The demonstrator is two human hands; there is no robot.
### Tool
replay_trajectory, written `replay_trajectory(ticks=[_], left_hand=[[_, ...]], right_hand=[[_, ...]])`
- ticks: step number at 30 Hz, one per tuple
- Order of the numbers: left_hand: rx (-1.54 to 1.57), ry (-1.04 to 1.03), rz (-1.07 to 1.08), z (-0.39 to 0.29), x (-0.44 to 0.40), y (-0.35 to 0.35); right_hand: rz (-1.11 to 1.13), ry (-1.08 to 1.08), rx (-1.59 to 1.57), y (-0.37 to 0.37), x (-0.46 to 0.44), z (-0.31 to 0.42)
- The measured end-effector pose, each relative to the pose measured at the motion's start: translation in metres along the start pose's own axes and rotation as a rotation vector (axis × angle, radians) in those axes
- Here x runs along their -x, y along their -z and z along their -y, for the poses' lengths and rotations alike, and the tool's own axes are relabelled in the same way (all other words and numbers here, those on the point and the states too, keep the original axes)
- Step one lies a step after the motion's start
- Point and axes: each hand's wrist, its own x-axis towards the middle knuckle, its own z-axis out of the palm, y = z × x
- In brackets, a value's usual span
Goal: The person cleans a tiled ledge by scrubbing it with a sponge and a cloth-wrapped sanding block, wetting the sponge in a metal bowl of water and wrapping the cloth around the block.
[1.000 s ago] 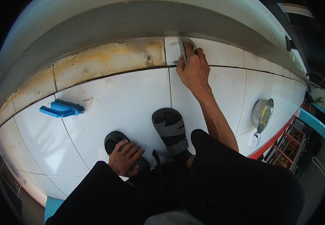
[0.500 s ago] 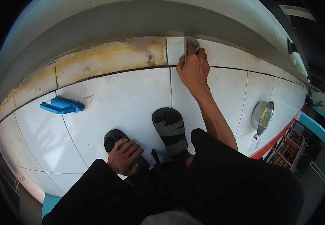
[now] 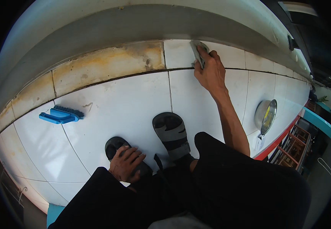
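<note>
My right hand [image 3: 213, 74] presses a folded grey-green cloth [image 3: 196, 52] against a white tile [image 3: 177, 54] in the low row along the wall's foot. Its fingers are closed on the cloth and cover part of it. My left hand [image 3: 125, 165] lies over the dark sandal [image 3: 114, 144] on my left foot, fingers spread and nothing visible in them. Left of the white tile, the low-row tile [image 3: 108, 63] is stained yellow-brown. A blue scrubbing brush [image 3: 61, 115] lies on the floor at the left, away from both hands.
A metal bowl [image 3: 262, 114] with something yellow inside stands at the right, beside a small white item [image 3: 259, 142]. My right sandal [image 3: 170, 131] is on the white floor tiles. The grey wall [image 3: 135, 24] curves across the top. A red edge [image 3: 274, 145] borders the floor at right.
My right hand has slid the cloth to the right along the white tile. The left hand stays over the sandal. The view has shifted slightly.
</note>
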Motion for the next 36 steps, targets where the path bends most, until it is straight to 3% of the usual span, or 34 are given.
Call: replay_trajectory(ticks=[3,5,7,13,16,19,23,25,29,33,36], left_hand=[[0.021,0.023,0.0,-0.001,0.0,0.0],[0.015,0.033,-0.001,-0.002,0.001,-0.001],[0.01,0.023,0.004,-0.002,0.0,0.0],[-0.011,0.002,0.026,-0.001,-0.002,-0.001],[-0.021,0.016,0.021,-0.002,-0.002,-0.001],[-0.016,0.028,0.002,-0.002,0.0,-0.002],[-0.013,0.016,0.005,-0.001,-0.001,-0.002],[-0.018,0.017,0.022,-0.001,-0.002,0.002],[-0.004,0.024,0.033,-0.003,-0.002,0.003],[-0.01,0.018,0.031,-0.002,-0.002,0.003],[-0.008,0.021,0.042,-0.003,-0.002,0.006]], right_hand=[[-0.013,-0.282,0.16,0.025,-0.007,-0.077],[-0.046,-0.339,0.033,0.025,-0.013,-0.143],[-0.019,-0.418,-0.025,0.034,-0.019,-0.126],[0.033,0.025,-0.005,0.009,0.008,-0.005],[0.034,-0.189,0.033,0.023,0.0,-0.044],[-0.047,-0.372,0.076,0.023,-0.012,-0.135],[-0.013,-0.183,-0.169,0.025,0.0,-0.106],[0.151,-0.101,-0.3,0.034,0.015,-0.062],[0.048,-0.018,-0.342,0.034,0.055,-0.028],[-0.142,0.063,-0.353,0.016,0.076,-0.038],[-0.161,0.136,-0.376,0.008,0.083,-0.037]])
